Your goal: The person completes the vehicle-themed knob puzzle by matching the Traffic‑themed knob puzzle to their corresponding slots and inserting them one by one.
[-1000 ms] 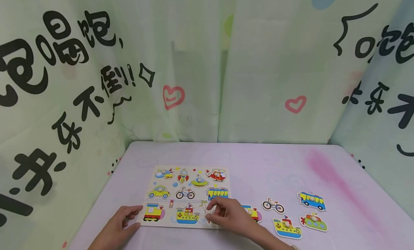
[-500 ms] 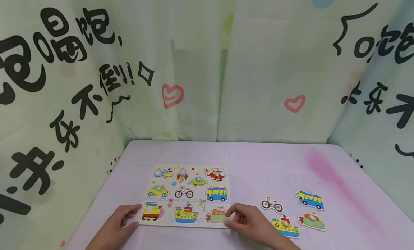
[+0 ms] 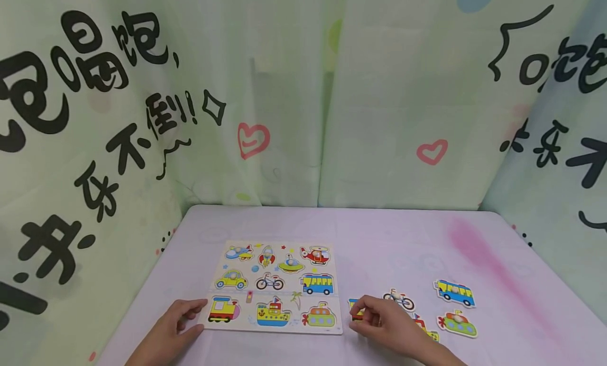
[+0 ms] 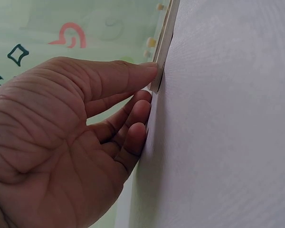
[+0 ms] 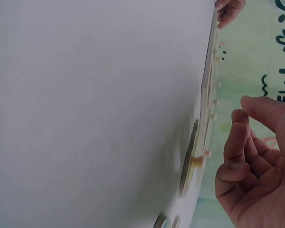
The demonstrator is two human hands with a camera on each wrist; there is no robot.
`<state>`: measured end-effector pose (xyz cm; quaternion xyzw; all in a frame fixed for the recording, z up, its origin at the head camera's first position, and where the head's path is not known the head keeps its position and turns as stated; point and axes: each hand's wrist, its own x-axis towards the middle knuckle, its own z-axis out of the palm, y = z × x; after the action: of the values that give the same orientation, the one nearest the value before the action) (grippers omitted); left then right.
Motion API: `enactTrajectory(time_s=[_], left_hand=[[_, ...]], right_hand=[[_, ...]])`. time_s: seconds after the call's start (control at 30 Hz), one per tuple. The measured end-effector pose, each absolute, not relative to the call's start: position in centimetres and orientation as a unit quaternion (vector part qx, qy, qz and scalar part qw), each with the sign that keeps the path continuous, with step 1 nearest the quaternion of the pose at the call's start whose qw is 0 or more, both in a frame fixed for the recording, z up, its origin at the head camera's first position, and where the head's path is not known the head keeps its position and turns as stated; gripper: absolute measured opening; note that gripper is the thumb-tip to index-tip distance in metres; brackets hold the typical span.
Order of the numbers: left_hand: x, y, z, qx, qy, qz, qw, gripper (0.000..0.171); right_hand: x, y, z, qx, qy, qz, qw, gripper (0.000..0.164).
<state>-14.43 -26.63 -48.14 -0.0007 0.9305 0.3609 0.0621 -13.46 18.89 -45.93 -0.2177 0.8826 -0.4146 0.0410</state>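
Observation:
A vehicle puzzle board [image 3: 303,296] lies on the table in the head view. My left hand [image 3: 173,329] touches its near left corner with thumb and index finger, the other fingers loosely bent; the left wrist view shows the thumb tip on the board's edge [image 4: 165,42]. Just right of the board is a train piece [image 3: 353,304], partly covered by my right hand [image 3: 386,326]. In the right wrist view that hand hovers above the pieces, fingers bent and nothing between thumb and index. A wooden knob [image 5: 198,161] stands up from a loose piece below it.
Right of the right hand lie a bicycle piece [image 3: 403,301], a bus piece [image 3: 454,293] and a submarine piece [image 3: 458,324]. A boat piece [image 3: 430,334] is partly hidden by the forearm. A curtain [image 3: 374,118] with writing surrounds the table.
My right hand has moved right, from over the board's submarine slot past its edge to the train piece. The left hand stays at the board's corner.

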Motion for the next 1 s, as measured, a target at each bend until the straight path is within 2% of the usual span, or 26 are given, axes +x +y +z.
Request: enactTrajectory(time_s=[0.8, 1.0], left_hand=[[-14.5, -26.8, -48.1, -0.003, 0.928, 0.366, 0.070, 0.052], [-14.6, -26.6, -48.1, -0.005, 0.928, 0.366, 0.071, 0.052]], right_hand=[[-14.7, 24.7, -46.4, -0.140, 0.921, -0.363, 0.011, 0.020], [-15.1, 25.6, -46.6, -0.110, 0.925, -0.362, 0.019, 0.021]])
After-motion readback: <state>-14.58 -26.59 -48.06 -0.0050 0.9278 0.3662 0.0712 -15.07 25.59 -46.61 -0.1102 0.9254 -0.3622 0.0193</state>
